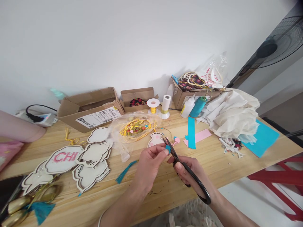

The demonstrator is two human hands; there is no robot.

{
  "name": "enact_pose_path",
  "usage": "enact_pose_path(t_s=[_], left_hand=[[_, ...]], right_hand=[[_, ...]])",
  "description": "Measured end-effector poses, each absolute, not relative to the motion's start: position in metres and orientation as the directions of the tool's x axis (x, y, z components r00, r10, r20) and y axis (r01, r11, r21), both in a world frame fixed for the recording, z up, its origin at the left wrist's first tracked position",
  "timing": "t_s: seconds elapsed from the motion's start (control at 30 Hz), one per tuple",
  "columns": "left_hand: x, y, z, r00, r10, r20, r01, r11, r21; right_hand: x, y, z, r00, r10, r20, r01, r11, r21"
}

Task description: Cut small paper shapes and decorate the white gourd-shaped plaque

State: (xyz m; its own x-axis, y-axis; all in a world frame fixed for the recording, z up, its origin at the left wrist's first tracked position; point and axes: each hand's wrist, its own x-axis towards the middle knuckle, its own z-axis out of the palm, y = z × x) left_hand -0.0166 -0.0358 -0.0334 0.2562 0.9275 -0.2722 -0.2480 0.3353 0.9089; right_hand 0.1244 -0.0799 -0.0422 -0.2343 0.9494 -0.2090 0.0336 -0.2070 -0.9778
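Note:
Between the thumb and fingers of my left hand (151, 162) is a small blue piece (168, 148). My right hand (189, 170) grips a pair of black-handled scissors (193, 176), whose blades point up and left and lie beside the blue piece. Just behind my left fingers lies a white, pot-shaped piece with pink spots (155, 138). Near it is a small pink and blue cluster (176, 140). A teal tassel (125, 172) rests on the wood to the left of my left hand. Past the scissors, a blue strip (191, 134) crosses a pink strip (203, 135).
Cardboard boxes (91, 108), spools (166, 104) and glue bottles (188, 107) line the wall. Wooden-framed plaques (63, 159) and gold bells (20, 205) are at left. Crumpled white cloth (232, 113) and a blue sheet (265, 137) lie right; a red stool (279, 181) stands beyond the table edge.

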Motion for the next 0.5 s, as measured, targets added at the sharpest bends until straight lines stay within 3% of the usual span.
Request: enact_pose_path(t_s=[0.5], left_hand=[[-0.0163, -0.0352, -0.0321, 0.24, 0.93, -0.278, -0.228, 0.332, 0.915]], right_hand=[[0.1233, -0.0773, -0.0363, -0.185, 0.965, -0.187, 0.123, -0.166, -0.978]])
